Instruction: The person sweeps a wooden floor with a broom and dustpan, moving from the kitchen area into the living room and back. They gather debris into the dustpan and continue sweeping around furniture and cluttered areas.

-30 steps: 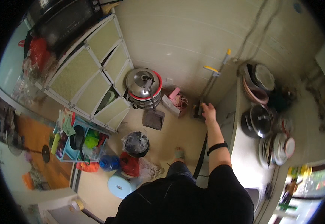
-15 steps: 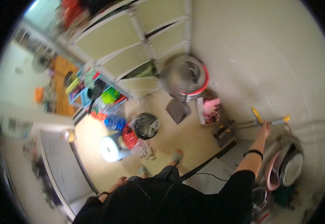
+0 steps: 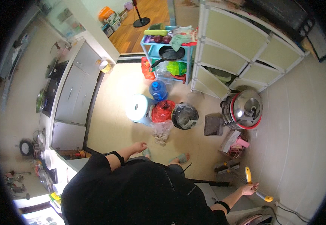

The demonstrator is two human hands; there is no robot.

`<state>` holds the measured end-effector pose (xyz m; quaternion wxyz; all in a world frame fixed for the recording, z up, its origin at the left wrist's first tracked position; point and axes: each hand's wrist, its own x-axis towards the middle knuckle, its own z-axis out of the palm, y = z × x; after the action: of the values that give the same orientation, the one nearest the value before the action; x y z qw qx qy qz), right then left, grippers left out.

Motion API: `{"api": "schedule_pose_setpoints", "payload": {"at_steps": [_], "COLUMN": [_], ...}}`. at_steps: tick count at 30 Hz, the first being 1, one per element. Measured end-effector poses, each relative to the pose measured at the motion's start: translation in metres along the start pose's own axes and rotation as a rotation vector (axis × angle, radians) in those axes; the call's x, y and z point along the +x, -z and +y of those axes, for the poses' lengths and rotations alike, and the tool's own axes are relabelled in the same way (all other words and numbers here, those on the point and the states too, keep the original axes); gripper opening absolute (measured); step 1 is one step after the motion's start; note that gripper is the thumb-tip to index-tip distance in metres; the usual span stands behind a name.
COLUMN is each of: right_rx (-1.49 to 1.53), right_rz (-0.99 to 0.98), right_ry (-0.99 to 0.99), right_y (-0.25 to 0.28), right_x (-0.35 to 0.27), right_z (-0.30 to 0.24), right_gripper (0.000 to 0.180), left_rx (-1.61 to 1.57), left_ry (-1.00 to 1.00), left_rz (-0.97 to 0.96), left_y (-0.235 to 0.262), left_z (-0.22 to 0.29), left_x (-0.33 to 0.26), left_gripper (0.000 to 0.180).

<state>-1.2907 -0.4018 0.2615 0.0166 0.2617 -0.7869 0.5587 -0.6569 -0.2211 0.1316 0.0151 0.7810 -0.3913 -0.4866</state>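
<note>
My right hand [image 3: 249,188] is closed at the yellow-ended handles low on the right, next to the tiled wall. One yellow grip [image 3: 248,175] rises beside the fingers, and a grey handle with a yellow end [image 3: 267,197] sticks out past them. Thin poles run from there toward the floor; what kind of tool they belong to cannot be made out. My left hand [image 3: 138,147] hangs at waist height over the floor, holding nothing, its fingers loosely apart.
A stool [image 3: 138,108], a blue water bottle [image 3: 158,90], a red bag [image 3: 163,111] and a black-lined bin [image 3: 185,115] stand ahead. Behind them is a blue shelf cart [image 3: 166,48]. Steel pots [image 3: 247,108] are stacked by the cabinet [image 3: 230,41]. A counter [image 3: 71,93] runs along the left.
The view has swung left, showing the left counter and cart more fully. My right hand stays at the yellow-ended handles. My left forearm has come further into view.
</note>
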Motion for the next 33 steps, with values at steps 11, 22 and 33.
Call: {"api": "schedule_pose_setpoints", "payload": {"at_steps": [11,22,33], "right_rx": [0.108,0.866,0.783], "right_rz": [-0.521,-1.605,-2.246], "right_ry": [0.390,0.506,1.081], "right_y": [0.041,0.044,-0.010], "right_x": [-0.156,-0.444,-0.696], "right_z": [-0.289,-0.505,-0.615], "right_gripper": [0.037,0.018,0.016], "left_rx": [-0.623,-1.178,-1.459], "left_ry": [-0.126,-0.494,-0.905], "left_rz": [0.064,-0.103,-0.007], "left_y": [0.116,0.254,0.371], "left_z": [-0.053,-0.105,-0.146], "left_x": [-0.023,-0.166,-0.273], "left_gripper": [0.046,0.042,0.057]}}
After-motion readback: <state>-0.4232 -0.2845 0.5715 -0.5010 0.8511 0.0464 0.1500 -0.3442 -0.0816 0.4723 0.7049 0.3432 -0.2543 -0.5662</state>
